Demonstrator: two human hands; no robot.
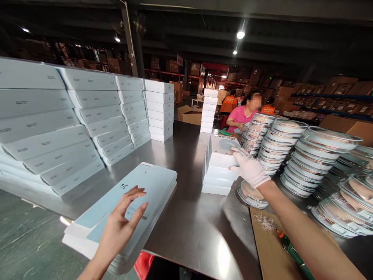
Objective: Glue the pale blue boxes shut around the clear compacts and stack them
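Observation:
My bare left hand is over a pile of flat, light-blue box blanks, fingers curved and apart, holding nothing. Whether its fingertips touch the top blank I cannot tell. On the right, my right hand wears a white glove. It grips the right-hand edge of the top white box, which has dark lettering and a pale round print on its lid. That box rests on a short stack of white boxes. Close below the glove is a low stack of round, clear-lidded containers.
Rows of stacked white boxes line the table's left side. Tall stacks of round clear-lidded containers stand right. A green-handled tool lies on cardboard. Another person in a pink shirt sits across the metal table.

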